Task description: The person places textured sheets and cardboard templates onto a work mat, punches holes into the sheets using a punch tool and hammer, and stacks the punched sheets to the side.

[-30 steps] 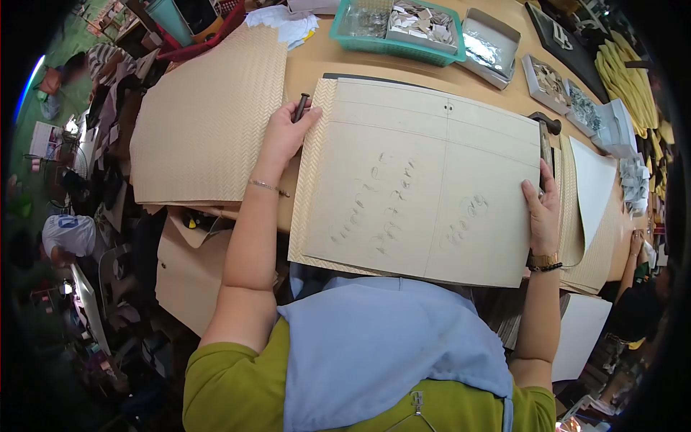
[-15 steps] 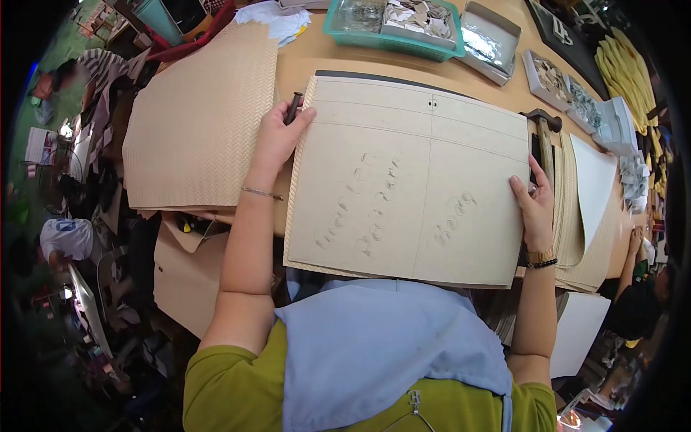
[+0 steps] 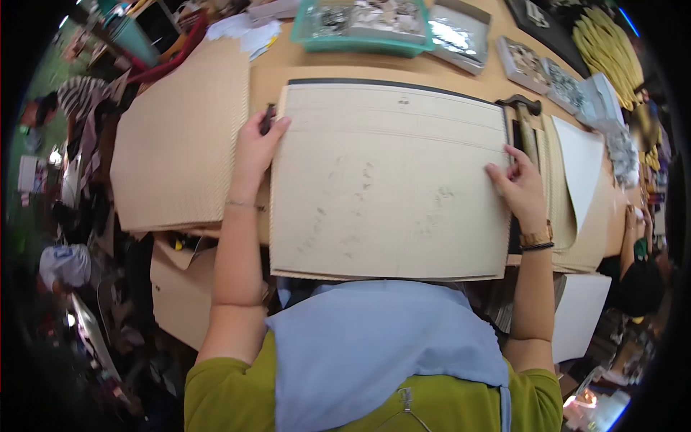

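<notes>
A beige card sheet (image 3: 389, 194) with ruled lines and faint handwriting lies over a woven-textured sheet, whose edge barely shows at the left and bottom. My left hand (image 3: 260, 147) is closed round a short dark metal punch (image 3: 268, 119), with its thumb at the card's upper left edge. At the card's right edge, my right hand (image 3: 520, 186) pinches it between thumb and fingers. A dark board (image 3: 317, 83) shows along the far edge. Just beyond my right hand lies a hammer (image 3: 520, 104).
Woven sheets (image 3: 180, 144) are stacked at left, more (image 3: 558, 187) at right. Across the back stand a green basket (image 3: 360, 45), an open box (image 3: 461, 36) and small parts boxes (image 3: 523, 63). Another person's hand (image 3: 632, 223) is at far right.
The card has turned slightly and now covers most of the woven sheet's left strip. The camera view has shifted, and both hands keep hold at the card's sides.
</notes>
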